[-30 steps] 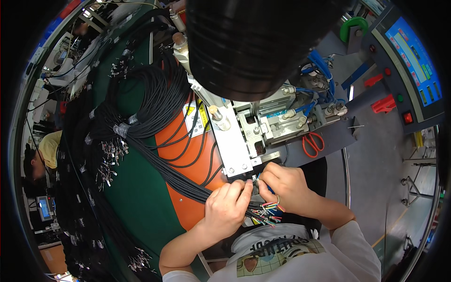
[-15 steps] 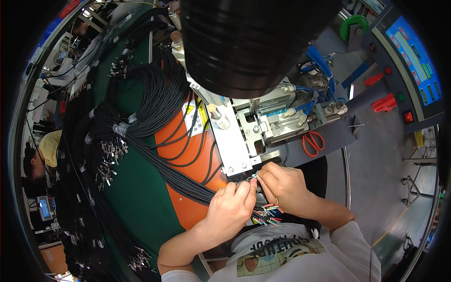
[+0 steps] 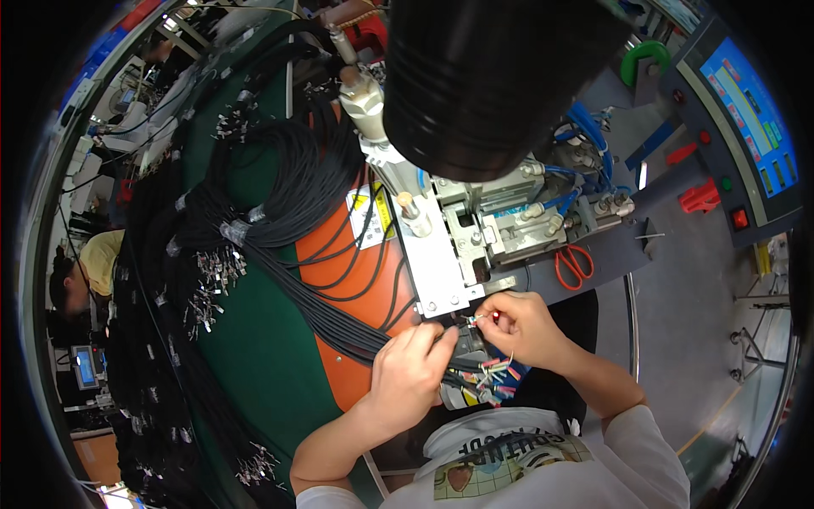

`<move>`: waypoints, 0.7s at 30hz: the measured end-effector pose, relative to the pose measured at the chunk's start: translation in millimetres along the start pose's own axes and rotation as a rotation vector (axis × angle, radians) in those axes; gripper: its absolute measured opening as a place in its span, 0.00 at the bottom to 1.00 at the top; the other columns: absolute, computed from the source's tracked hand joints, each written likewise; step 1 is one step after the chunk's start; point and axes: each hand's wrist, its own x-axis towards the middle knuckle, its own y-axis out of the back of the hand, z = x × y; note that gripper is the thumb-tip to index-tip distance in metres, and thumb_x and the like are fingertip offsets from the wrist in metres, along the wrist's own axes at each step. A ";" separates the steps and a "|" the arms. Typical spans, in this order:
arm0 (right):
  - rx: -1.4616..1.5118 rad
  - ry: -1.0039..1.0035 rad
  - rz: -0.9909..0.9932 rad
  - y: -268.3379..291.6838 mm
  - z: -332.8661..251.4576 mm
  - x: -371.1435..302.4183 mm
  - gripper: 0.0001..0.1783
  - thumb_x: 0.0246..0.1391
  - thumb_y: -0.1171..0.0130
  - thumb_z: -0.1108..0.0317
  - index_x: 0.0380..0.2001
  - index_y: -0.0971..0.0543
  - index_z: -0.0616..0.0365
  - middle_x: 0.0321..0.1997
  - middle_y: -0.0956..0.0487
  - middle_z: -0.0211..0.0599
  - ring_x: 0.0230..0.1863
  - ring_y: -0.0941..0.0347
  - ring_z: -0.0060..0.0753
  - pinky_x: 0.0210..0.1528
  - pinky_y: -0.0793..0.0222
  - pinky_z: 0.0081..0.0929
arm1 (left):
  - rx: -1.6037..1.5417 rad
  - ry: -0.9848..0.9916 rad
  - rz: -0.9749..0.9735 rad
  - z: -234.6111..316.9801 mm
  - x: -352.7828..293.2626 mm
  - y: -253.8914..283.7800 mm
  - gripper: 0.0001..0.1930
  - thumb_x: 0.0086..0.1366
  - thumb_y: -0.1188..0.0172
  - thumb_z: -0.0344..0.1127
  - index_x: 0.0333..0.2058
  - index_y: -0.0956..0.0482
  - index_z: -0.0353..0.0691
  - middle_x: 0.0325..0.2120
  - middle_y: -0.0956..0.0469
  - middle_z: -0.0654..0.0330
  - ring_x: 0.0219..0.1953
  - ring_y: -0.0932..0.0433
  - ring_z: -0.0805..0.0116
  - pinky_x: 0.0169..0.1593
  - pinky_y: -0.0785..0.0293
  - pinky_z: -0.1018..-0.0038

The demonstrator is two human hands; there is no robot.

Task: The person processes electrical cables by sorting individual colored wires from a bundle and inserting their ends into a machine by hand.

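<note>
Nearest, the left hand [image 3: 413,373] curls over the cables [image 3: 346,329], its fingertips' grip unclear; farther right, the right hand [image 3: 524,331] pinches wires [image 3: 472,321] by the machine [image 3: 430,267]. Probably light, limp, easily nicked: best held behind their tips.

Left hand [image 3: 409,371] and right hand [image 3: 529,331] farther apart, gap opened between them

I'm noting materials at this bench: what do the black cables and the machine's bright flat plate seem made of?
Black cables: likely rubber or plastic sheathing, satin black, judging by their smooth, supple curves. Bright flat plate: probably metal, smooth and pale, with bolt heads at its near end; any coating is unclear.
</note>
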 end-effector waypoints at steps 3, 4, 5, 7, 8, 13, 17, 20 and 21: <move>0.072 -0.046 0.016 -3.7 2.0 -5.2 0.05 0.49 0.37 0.75 0.28 0.22 0.64 0.20 0.25 0.29 0.14 0.38 0.14 0.18 0.44 0.16 | 0.085 0.043 0.075 -8.5 -17.9 1.3 0.23 0.44 0.40 0.24 0.44 0.23 0.32 0.33 0.27 0.57 0.34 0.26 0.60 0.34 0.29 0.68; -0.001 -0.049 0.053 -4.6 -1.5 -7.6 0.05 0.49 0.38 0.73 0.30 0.22 0.62 0.20 0.25 0.32 0.16 0.33 0.22 0.19 0.39 0.20 | 0.091 0.066 0.046 -7.7 -21.3 1.6 0.23 0.43 0.40 0.22 0.44 0.24 0.32 0.32 0.27 0.56 0.34 0.25 0.59 0.35 0.28 0.67; -0.074 -0.054 0.090 -6.0 -3.2 -10.5 0.06 0.49 0.38 0.71 0.31 0.22 0.60 0.19 0.24 0.35 0.17 0.28 0.30 0.21 0.35 0.25 | 0.097 0.068 0.048 -8.7 -22.9 0.8 0.23 0.43 0.40 0.22 0.44 0.24 0.32 0.32 0.27 0.56 0.34 0.25 0.59 0.35 0.28 0.67; -0.036 -0.082 0.071 -1.0 -11.8 -13.8 0.10 0.51 0.39 0.73 0.38 0.23 0.61 0.18 0.25 0.29 0.18 0.28 0.23 0.21 0.36 0.21 | 0.048 0.111 0.069 -10.7 -24.2 -3.1 0.24 0.42 0.39 0.21 0.44 0.24 0.32 0.32 0.27 0.56 0.33 0.24 0.58 0.34 0.28 0.66; 0.284 -0.170 -0.003 3.4 -20.5 -15.1 0.12 0.52 0.39 0.74 0.41 0.24 0.61 0.21 0.24 0.28 0.20 0.28 0.18 0.21 0.37 0.19 | 0.010 0.122 0.078 -13.5 -24.4 -4.7 0.24 0.42 0.37 0.22 0.43 0.24 0.32 0.31 0.27 0.55 0.30 0.23 0.57 0.32 0.28 0.66; 0.627 -0.068 -0.033 -8.0 -11.5 -17.7 0.11 0.54 0.42 0.79 0.42 0.24 0.66 0.37 0.24 0.32 0.26 0.28 0.12 0.25 0.34 0.13 | -0.243 -0.045 0.105 -8.5 -16.0 3.3 0.23 0.42 0.32 0.26 0.41 0.24 0.33 0.27 0.26 0.54 0.27 0.23 0.58 0.30 0.28 0.67; 0.675 -0.080 -0.045 -11.6 -19.4 -16.0 0.09 0.56 0.43 0.79 0.42 0.25 0.68 0.36 0.23 0.36 0.27 0.26 0.15 0.28 0.32 0.13 | -0.294 0.078 0.106 -3.9 -9.2 2.3 0.14 0.51 0.31 0.30 0.36 0.23 0.36 0.18 0.26 0.57 0.19 0.24 0.61 0.22 0.31 0.69; 0.977 -0.216 -0.115 -7.3 -15.5 -15.5 0.13 0.61 0.48 0.74 0.47 0.26 0.67 0.37 0.22 0.42 0.27 0.25 0.18 0.27 0.34 0.13 | -0.397 0.127 0.149 -7.7 -10.8 2.3 0.13 0.48 0.30 0.28 0.33 0.21 0.36 0.14 0.26 0.58 0.17 0.24 0.65 0.22 0.32 0.74; 1.097 -0.246 -0.188 -4.1 -14.0 -14.9 0.14 0.63 0.50 0.72 0.50 0.26 0.66 0.37 0.21 0.43 0.26 0.25 0.19 0.26 0.34 0.12 | -0.398 0.128 0.148 -9.0 -11.8 1.8 0.13 0.48 0.30 0.28 0.33 0.21 0.36 0.14 0.26 0.58 0.17 0.24 0.65 0.22 0.32 0.74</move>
